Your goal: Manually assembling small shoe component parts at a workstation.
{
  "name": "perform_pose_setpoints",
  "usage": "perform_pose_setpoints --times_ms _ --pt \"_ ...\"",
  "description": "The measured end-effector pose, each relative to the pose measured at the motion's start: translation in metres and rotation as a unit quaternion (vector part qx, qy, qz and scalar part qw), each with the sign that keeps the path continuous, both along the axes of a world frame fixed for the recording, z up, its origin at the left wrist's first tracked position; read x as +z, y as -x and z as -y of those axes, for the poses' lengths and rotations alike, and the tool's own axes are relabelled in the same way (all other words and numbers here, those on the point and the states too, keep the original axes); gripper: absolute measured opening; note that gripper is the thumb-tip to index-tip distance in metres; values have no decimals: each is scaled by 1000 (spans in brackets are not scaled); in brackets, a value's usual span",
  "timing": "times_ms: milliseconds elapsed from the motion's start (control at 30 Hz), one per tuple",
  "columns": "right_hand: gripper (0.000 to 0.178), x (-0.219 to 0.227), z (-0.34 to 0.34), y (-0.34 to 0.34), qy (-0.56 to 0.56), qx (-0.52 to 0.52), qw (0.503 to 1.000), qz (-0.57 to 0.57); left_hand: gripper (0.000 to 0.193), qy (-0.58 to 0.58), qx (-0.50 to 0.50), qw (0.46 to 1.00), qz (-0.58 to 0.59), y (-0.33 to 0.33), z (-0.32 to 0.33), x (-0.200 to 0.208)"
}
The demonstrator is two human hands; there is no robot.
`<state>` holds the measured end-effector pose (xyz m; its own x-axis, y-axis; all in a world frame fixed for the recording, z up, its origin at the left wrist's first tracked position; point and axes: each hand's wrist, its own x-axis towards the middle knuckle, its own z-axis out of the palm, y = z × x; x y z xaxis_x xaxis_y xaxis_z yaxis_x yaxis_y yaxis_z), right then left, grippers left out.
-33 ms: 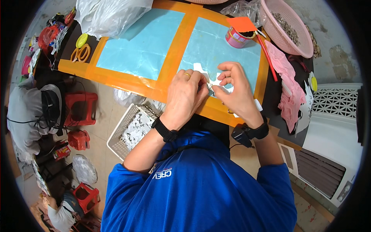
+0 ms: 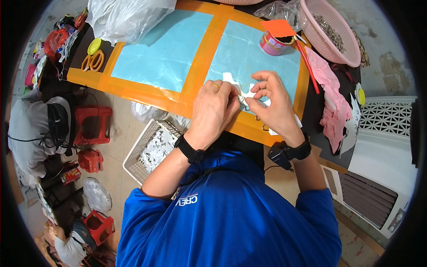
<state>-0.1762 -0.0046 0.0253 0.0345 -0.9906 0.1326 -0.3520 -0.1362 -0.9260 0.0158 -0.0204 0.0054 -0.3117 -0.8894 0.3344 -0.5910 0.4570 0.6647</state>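
Note:
My left hand (image 2: 214, 110), a ring on one finger, is closed with thumb and fingers pinching the edge of a white, irregularly cut flat piece (image 2: 229, 78). My right hand (image 2: 272, 102) is beside it on the right. Its fingers are curled and apart from the thumb, whose tip is close to a small metal piece at the left fingertips. Just below the right thumb lies a small metal ring (image 2: 247, 108); another ring (image 2: 265, 127) is near the right wrist. My fingers cover part of the white piece.
A pink tub (image 2: 273, 46) with an orange card on top stands beyond my right hand. A pink basket (image 2: 351, 55) holds small metal parts. Orange scissors (image 2: 93, 61) lie at left, near a white plastic bag (image 2: 126, 20). Below the table, a crate (image 2: 133, 153) contains white cut pieces.
My right hand has shifted slightly right, its thumb drawing back a little. More of the small metal rings shows beside it. My left hand keeps its grip.

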Motion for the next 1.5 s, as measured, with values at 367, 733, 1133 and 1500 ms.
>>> perform_pose_setpoints --times_ms 367,733,1133,1500 --pt "13 6 10 -3 46 89 987 -127 9 -17 -52 998 -10 -10 7 4" --pt "14 -1 12 0 101 118 975 -159 25 -81 -78 994 -10 -16 14 13" --pt "14 -4 11 -2 93 110 982 -121 20 -107 -72 992 18 -25 12 22" --pt "19 -2 12 -1 128 132 974 -129 28 -88 -50 995 -5 -23 6 11"
